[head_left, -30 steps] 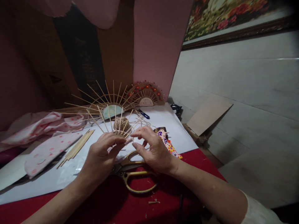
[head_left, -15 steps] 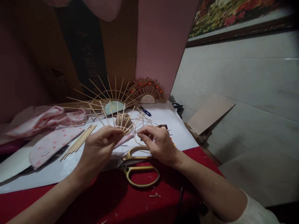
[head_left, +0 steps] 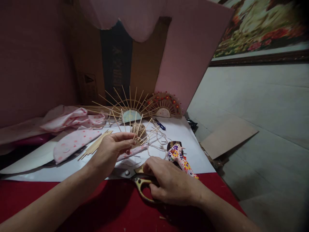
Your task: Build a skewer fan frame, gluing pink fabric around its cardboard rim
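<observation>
Left hand pinching a small stick fan as right hand is reaching the scissors

At the centre of the frame, the left hand (head_left: 112, 149) is grasping the base of a small stick fan (head_left: 124, 121) between thumb and fingertips, its thin sticks spreading upward above the fingers. Just below and to the right, the right hand (head_left: 175, 182) is curling its fingers over the upper handle of the metal scissors (head_left: 142, 188), its thumb lying by the lower loop; whether it is gripping them cannot be told. A twine ball (head_left: 139, 129) is sitting behind the sticks, with loose twine (head_left: 150, 151) trailing right. Left of centre, a bundle of sticks (head_left: 95, 145) is lying beside dotted fabric (head_left: 72, 145). Right of centre, a flower-patterned item (head_left: 180, 158) is resting on the white sheet (head_left: 201, 161).
</observation>
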A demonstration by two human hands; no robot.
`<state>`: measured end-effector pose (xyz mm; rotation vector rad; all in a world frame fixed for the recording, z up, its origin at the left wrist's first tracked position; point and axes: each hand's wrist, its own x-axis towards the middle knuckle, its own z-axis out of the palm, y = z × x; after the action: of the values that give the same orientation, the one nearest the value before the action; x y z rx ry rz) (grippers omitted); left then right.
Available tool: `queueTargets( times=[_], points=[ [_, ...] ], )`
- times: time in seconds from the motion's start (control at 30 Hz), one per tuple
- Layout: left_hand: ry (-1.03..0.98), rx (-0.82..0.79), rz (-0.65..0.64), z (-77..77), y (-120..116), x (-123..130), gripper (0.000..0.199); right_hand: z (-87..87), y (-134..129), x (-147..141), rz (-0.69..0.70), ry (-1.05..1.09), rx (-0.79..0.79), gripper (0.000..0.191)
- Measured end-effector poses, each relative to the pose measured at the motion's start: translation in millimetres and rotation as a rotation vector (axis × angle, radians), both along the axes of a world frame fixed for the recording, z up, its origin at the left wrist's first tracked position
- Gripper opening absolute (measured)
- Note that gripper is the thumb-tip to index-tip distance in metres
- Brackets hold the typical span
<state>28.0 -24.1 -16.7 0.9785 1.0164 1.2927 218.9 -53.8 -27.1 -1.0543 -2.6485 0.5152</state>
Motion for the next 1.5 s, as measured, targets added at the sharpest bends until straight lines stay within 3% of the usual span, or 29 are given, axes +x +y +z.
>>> queueTargets(
  times=[0.23,0.53,0.63,0.73,0.93,1.13,1.5],
  points=[
    [-0.026,0.068,0.058,8.9,2.0,-9.6,0.02,-2.9,0.1,-2.2,-0.123,0.085,0.019,0.03],
    [-0.133,0.281,0.391,21.4,14.8,-37.2,0.013,-0.6,20.2,10.3,-0.305,0.449,-0.117,0.038],
    [-0.164,0.271,0.412,21.1,16.0,-39.0,0.012,-2.3,28.8,11.2,-0.347,0.676,-0.308,0.045],
    [-0.192,0.229,0.372,19.1,15.2,-37.2,0.013,-3.7,32.1,7.5,-0.294,0.93,-0.567,0.057],
    [-0.192,0.179,0.217,13.6,12.9,-31.2,0.014,-6.1,26.7,3.7,-0.171,0.957,-0.872,0.07],
    [-0.168,0.215,0.169,15.7,9.0,-27.1,0.01,-5.3,22.1,7.5,-0.086,0.896,-0.676,0.07],
    [-0.133,0.269,0.172,17.1,2.3,-19.3,0.008,2.3,10.0,3.8,-0.077,0.759,-0.6,0.071]
  ],
)
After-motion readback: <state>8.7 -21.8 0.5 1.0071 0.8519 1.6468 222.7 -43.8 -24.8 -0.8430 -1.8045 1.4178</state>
